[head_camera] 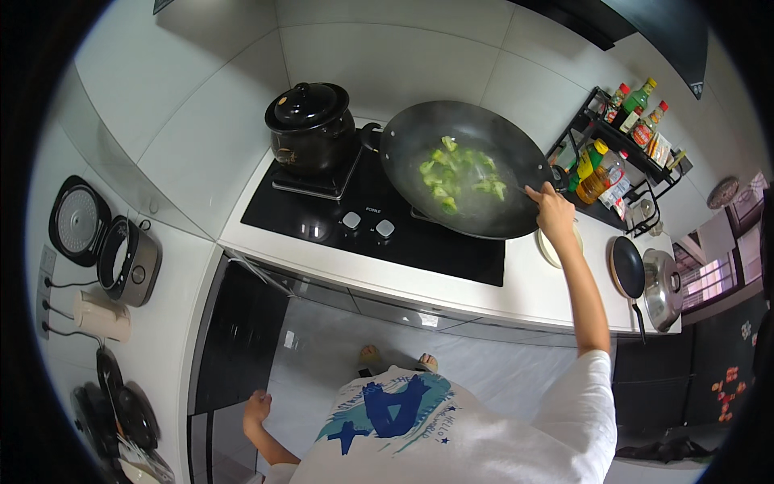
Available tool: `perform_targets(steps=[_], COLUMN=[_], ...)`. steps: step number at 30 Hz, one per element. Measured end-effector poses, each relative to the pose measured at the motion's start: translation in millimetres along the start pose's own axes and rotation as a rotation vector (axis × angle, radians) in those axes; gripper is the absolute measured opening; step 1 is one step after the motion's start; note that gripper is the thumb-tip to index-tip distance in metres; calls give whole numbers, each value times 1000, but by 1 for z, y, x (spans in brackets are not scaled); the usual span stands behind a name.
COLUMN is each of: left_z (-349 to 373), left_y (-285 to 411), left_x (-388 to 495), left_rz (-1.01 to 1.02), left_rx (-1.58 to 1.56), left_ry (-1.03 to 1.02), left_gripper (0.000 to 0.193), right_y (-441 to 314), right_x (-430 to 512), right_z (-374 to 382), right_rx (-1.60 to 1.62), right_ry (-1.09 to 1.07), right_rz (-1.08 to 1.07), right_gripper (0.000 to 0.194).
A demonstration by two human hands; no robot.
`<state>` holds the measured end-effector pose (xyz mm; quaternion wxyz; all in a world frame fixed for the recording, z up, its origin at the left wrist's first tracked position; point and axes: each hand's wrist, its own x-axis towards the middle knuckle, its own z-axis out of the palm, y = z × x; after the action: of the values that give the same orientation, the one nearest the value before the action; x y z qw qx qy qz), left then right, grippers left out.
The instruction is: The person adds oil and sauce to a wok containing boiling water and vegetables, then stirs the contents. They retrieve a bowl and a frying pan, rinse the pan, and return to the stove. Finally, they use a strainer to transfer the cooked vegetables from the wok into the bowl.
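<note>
A large dark wok (pixel 411 181) stands on the right part of the black glass cooktop (pixel 302 218), with steam rising from it. Green broccoli pieces (pixel 444 175) lie in its bottom. Over the wok's right rim, my right hand (pixel 553 209) grips a thin cooking utensil (pixel 521 189); steam blurs its far end. My left hand (pixel 258 411) hangs low beside the left counter, fingers curled, with nothing visible in it. Left of the wok, a black lidded pot (pixel 311 139) sits on the other burner.
Right of the wok are a plate (pixel 547 251), a small frying pan (pixel 627 266), a metal lid (pixel 662 290) and a rack (pixel 641 148) of bottles. The left counter holds an open rice cooker (pixel 136 272) and a cream appliance (pixel 103 317). A range hood (pixel 659 36) hangs above.
</note>
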<state>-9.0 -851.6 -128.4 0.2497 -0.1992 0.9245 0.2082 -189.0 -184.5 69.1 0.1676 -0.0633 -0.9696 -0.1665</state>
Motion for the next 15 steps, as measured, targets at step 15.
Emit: perform_targets(steps=[15], left_z=[-26], left_y=[-5], left_x=[47], left_rz=[34], left_rx=[-65], left_ry=[-27], left_gripper=[39], right_y=[-13], right_x=[-3], right_z=[-22], right_rx=[-175], right_ry=[98], right_rz=[-48], right_gripper=[40])
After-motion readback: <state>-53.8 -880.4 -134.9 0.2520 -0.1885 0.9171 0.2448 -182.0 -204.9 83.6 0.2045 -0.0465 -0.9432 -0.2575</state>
